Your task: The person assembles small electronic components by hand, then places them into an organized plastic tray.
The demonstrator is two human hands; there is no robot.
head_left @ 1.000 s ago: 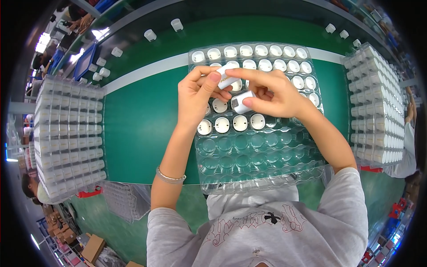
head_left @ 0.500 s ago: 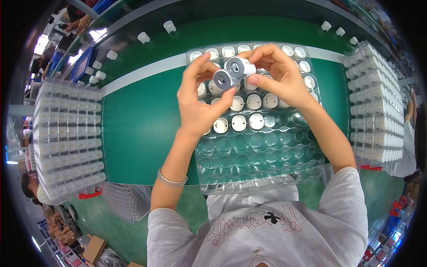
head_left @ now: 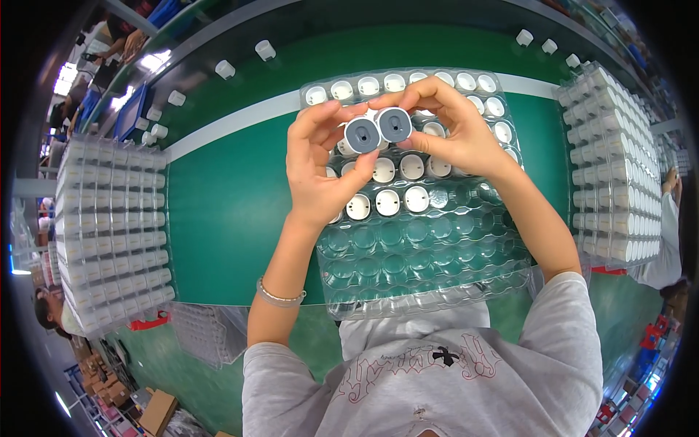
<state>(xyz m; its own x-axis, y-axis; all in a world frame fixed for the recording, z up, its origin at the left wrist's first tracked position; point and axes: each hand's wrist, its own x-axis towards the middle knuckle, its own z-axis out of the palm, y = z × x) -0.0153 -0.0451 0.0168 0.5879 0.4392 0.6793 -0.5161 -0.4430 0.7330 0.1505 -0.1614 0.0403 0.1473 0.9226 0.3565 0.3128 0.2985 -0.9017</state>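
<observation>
Above the tray, my left hand (head_left: 309,164) grips a short white plastic cylinder with a dark grey end (head_left: 362,136) between thumb and fingers. A matching white cylinder with a grey end (head_left: 394,124) is pinched in my right hand (head_left: 459,135). The two sit side by side, touching or nearly so, their slotted grey faces toward me. Under both hands lies a clear plastic blister tray (head_left: 393,266). Its far rows hold several white cylinders (head_left: 387,202) with pale open-looking ends up; the near pockets are bare. My fingers hide part of the far rows.
Stacks of filled clear trays stand on the left (head_left: 113,226) and right (head_left: 608,175) of the green table (head_left: 233,211). Beyond the white strip, several loose white cylinders (head_left: 265,49) stand on the far side. More clear trays (head_left: 207,331) are below the table's left edge.
Both cylinders have turned so their grey ends face me more squarely. They have come level with each other, and the right one now shows a dark slot instead of a lighter opening.
</observation>
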